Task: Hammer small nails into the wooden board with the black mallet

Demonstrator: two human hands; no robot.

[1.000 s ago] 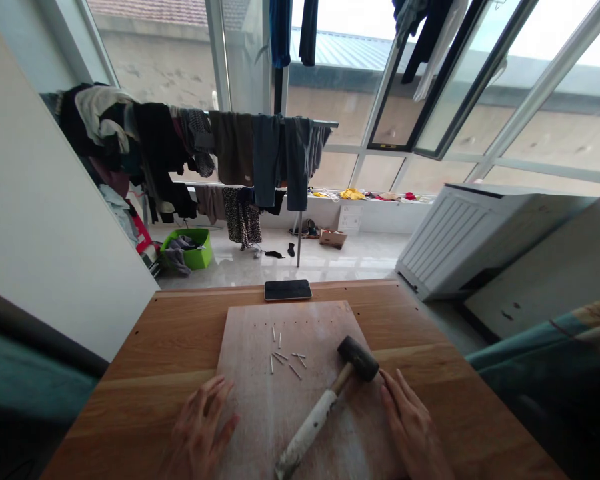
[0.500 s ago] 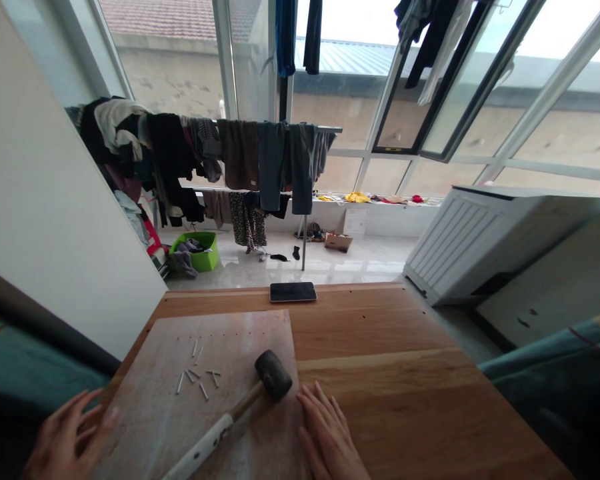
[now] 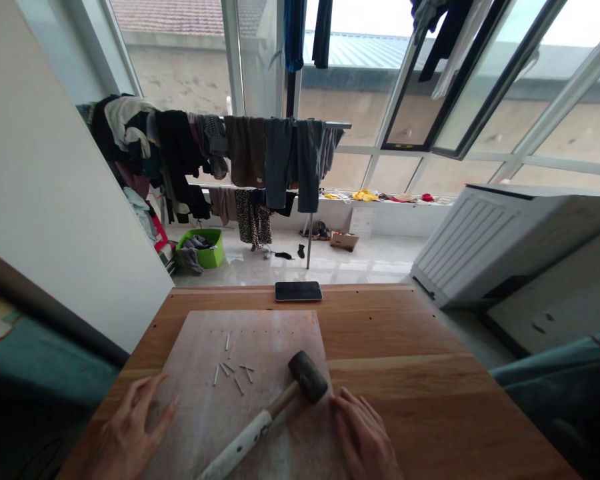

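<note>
A thin pale wooden board (image 3: 195,413) lies flat on the table before me. My left hand (image 3: 133,427) is at its left edge, thumb and fingers spread apart. Against the right edge rests my right hand (image 3: 365,433), its fingers stretched out and holding no tool. On the board lies a mallet (image 3: 307,377) with a black head and a partly white handle, slanting down to the left. Several loose nails (image 3: 239,385) are scattered on the board, left of the mallet head. A row of small dots or holes runs near the board's far edge.
The board sits on a brown wooden table (image 3: 430,407). A black phone (image 3: 299,291) lies at the table's far edge. Beyond it are a drying rack with hanging clothes (image 3: 247,152) and a green basin (image 3: 213,257). A white cabinet (image 3: 460,247) stands at the right.
The board has shifted right across the table, carrying the mallet and nails with it. Both hands have moved right along with its edges. The camera view has turned slightly.
</note>
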